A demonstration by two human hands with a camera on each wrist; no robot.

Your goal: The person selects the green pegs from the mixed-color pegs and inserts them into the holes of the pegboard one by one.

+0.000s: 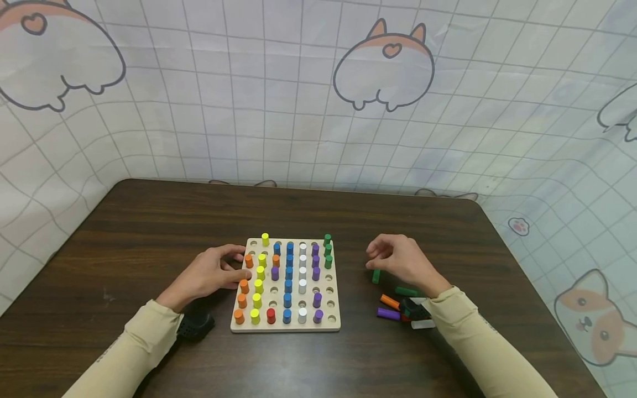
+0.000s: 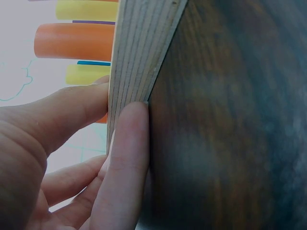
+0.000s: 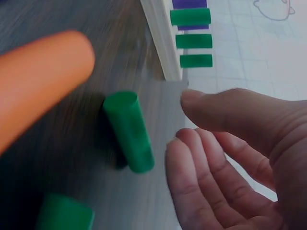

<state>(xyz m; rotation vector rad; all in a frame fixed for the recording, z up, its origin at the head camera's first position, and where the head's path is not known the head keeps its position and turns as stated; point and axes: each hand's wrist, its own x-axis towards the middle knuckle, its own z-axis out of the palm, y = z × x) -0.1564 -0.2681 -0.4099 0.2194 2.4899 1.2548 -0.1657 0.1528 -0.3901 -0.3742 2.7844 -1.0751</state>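
Observation:
A light wooden pegboard (image 1: 316,325) lies on the table with columns of coloured pegs standing in its holes. My left hand (image 1: 211,272) holds its left edge; in the left wrist view the thumb (image 2: 72,108) lies on the top face and a finger (image 2: 127,148) against the layered side. To the right of the board, my right hand (image 1: 400,260) hovers over a loose green peg (image 1: 376,276). The right wrist view shows that green peg (image 3: 129,132) lying just beside the fingertips, apart from them. Nothing is between the right thumb and fingers, which are loosely bent.
More loose pegs lie by the right wrist: an orange peg (image 1: 390,302), a purple peg (image 1: 388,314), another green peg (image 1: 407,292) and a white peg (image 1: 423,324). The dark wooden table (image 1: 164,221) meets a patterned cloth wall (image 1: 278,127) behind and at the sides.

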